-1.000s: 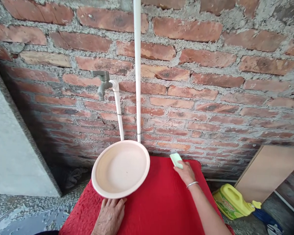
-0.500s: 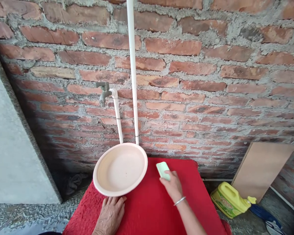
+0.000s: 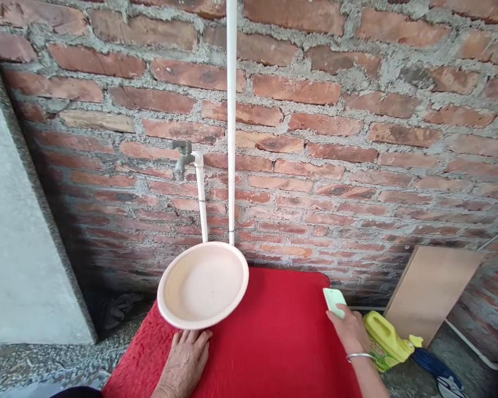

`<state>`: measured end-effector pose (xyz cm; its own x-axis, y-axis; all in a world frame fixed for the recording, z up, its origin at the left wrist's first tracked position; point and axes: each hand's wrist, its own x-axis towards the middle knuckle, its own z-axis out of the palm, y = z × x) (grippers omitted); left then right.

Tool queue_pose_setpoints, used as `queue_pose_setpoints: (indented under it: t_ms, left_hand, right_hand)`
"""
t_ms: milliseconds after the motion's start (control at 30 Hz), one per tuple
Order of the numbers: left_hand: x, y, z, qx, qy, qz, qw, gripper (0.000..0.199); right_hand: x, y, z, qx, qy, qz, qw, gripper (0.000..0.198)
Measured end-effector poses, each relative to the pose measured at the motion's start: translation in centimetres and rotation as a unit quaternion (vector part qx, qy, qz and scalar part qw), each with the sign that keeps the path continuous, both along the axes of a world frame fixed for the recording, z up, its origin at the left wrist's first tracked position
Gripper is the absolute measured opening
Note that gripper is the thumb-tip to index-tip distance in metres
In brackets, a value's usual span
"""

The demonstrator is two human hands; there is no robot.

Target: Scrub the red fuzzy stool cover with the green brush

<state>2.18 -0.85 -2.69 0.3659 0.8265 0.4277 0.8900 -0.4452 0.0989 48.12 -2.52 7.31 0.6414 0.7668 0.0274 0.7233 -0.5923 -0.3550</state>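
My right hand (image 3: 349,330), with a bracelet at the wrist, is closed on a small pale green rectangular block (image 3: 334,302); its exact kind is unclear. It is over the right edge of a table covered in red cloth (image 3: 269,337). My left hand (image 3: 185,354) lies flat on the cloth with its fingers stretched out. The fingertips reach the near rim of a pale pink plastic basin (image 3: 203,284), partly under it. The basin stands at the table's back left and holds nothing but a tiny dark speck.
A grey tap (image 3: 182,158) on a white pipe (image 3: 231,138) juts from the brick wall (image 3: 315,138) above the basin. To the right are a yellow jug (image 3: 384,338) and a leaning brown board (image 3: 434,293). A grey slab (image 3: 29,249) stands left.
My right hand has carried the pale green block rightward, from the middle of the cloth to its right edge. My left hand and the basin stay in place. The view has shifted slightly.
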Motion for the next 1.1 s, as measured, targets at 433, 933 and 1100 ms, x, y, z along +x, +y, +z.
queue_pose_setpoints:
  t_ms: [433, 933, 1100]
  left_hand:
    - [-0.1, -0.1, 0.0, -0.017, -0.004, 0.002, 1.000, 0.030]
    - [0.4, -0.4, 1.0, 0.006, -0.006, -0.007, 1.000, 0.031]
    - [0.4, -0.5, 1.1, -0.021, 0.002, 0.007, 1.000, 0.032]
  right_hand:
    - [-17.0, 7.0, -2.9, 0.067, 0.099, 0.233, 0.965, 0.035]
    - [-0.2, 1.9, -0.7, -0.012, 0.039, 0.024, 0.999, 0.053]
    - [-0.2, 0.6, -0.4, 0.013, 0.034, -0.012, 0.999, 0.055]
